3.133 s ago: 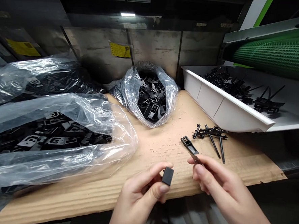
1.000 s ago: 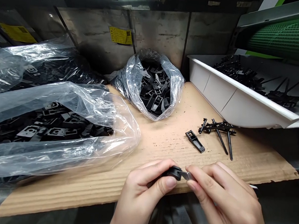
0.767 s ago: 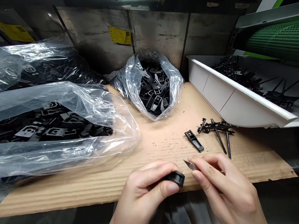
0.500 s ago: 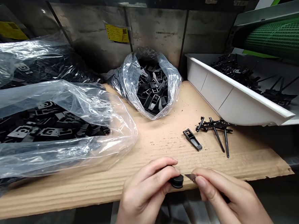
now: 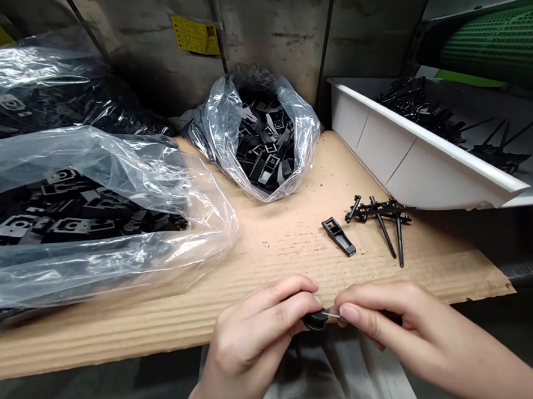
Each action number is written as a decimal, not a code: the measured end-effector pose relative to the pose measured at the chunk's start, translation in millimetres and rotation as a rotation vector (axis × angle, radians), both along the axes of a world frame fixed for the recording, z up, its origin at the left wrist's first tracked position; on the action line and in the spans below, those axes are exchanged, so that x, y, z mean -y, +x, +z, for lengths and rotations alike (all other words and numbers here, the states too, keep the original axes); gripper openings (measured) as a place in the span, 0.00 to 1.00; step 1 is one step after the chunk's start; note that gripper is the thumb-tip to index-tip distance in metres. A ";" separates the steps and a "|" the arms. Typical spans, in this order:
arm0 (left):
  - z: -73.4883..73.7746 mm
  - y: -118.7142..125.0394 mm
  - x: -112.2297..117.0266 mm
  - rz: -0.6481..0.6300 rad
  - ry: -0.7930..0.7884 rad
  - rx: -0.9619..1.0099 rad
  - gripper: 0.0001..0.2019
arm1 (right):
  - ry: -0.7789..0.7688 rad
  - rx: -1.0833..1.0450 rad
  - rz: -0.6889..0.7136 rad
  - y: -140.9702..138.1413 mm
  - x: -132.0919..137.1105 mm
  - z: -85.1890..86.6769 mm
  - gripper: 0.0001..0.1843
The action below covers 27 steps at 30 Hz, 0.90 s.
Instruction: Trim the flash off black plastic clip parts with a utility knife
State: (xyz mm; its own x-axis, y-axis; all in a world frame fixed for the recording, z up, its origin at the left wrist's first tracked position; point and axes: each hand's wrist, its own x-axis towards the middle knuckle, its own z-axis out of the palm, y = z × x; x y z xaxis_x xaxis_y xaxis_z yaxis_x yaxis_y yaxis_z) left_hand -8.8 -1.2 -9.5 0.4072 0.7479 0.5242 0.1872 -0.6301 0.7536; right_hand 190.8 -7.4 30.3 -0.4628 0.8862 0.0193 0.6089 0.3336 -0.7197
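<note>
Moved since half a second ago: the small metal blade (image 5: 333,314), which stood just apart from the rounded black part (image 5: 315,320), now reaches its right edge; my whole view has also shifted, so the goods sit higher in it.

Item, left hand (image 5: 256,328): I have its grip narrow, holding the rounded black part between thumb and fingers, over the near edge of the tabletop (image 5: 281,257). Most of the part is hidden behind the fingers.

Item, right hand (image 5: 395,313): I have its grip pinched on the small metal blade, which points left; whether its tip presses into the part I cannot tell.

Item, tabletop: faced in brown corrugated cardboard, ragged at the right, with dark crumbs scattered over the middle.

Item, one loose black frame (image 5: 339,236): tapered, with a square hole at its far end, lying flat beyond the hands.

Item, pile of black stalked pieces (image 5: 383,215): just right of the loose frame, two stalks pointing near.

Item, white tray (image 5: 382,146): far right, holding a heap of similar dark pieces (image 5: 416,106).

Item, green roller (image 5: 497,42): above the tray.

Item, three clear plastic bags of black parts: the far bag (image 5: 307,121), upright with its mouth wide, at centre; the near-left bag (image 5: 213,220); the far-left bag (image 5: 44,71), behind it.

Item, yellow label (image 5: 194,35): on the metal panels (image 5: 280,44) at the back.
</note>
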 end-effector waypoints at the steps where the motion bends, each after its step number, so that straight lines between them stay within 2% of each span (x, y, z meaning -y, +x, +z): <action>1: 1.0 0.2 -0.5 -0.009 -0.017 0.010 0.17 | -0.051 -0.004 0.012 0.9 -2.1 1.1 0.18; 4: 2.9 1.4 -1.7 -0.022 -0.040 0.022 0.16 | -0.153 -0.069 0.008 2.1 -2.4 -0.7 0.20; 7: 4.0 3.3 -3.1 0.027 -0.030 0.005 0.15 | -0.228 -0.167 0.049 2.2 3.6 -3.9 0.19; 11: 6.4 5.8 -4.8 0.094 -0.050 0.025 0.15 | -0.214 -0.127 0.107 2.0 9.0 -2.6 0.17; 13: 7.8 6.6 -4.5 0.100 -0.073 0.045 0.15 | -0.150 -0.146 0.066 2.5 9.5 -2.8 0.14; 16: 8.5 7.6 -2.7 0.134 -0.121 0.047 0.14 | 0.078 -0.231 -0.083 3.7 10.8 -9.4 0.07; 18: 8.0 8.1 -1.4 0.168 -0.167 0.036 0.12 | 0.211 -0.254 -0.215 3.0 12.5 -16.5 0.11; 20: 7.5 8.2 -0.7 0.182 -0.205 0.028 0.12 | 0.245 -0.277 -0.314 -0.6 13.4 -22.5 0.13; 22: 7.7 7.6 -0.4 0.178 -0.230 0.030 0.12 | 0.190 -0.354 -0.420 -7.7 12.6 -24.7 0.11; 24: 8.2 6.8 -0.4 0.175 -0.246 0.042 0.12 | 0.069 -0.450 -0.504 -16.8 9.3 -22.8 0.11; 25: 8.4 6.5 -0.4 0.176 -0.255 0.051 0.12 | 0.005 -0.487 -0.514 -21.1 6.8 -20.8 0.10; 27: 7.9 6.5 -0.1 0.182 -0.287 0.086 0.13 | -0.106 -0.510 -0.448 -27.6 0.5 -16.4 0.07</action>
State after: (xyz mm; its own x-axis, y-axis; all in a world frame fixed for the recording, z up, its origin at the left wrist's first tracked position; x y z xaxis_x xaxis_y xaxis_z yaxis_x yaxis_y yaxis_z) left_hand -2.3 -1.1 -1.5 0.2166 0.9261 0.3088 0.2051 -0.3524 0.9131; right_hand 163.2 -7.9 14.0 -0.0075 0.9992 0.0405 0.2483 0.0411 -0.9678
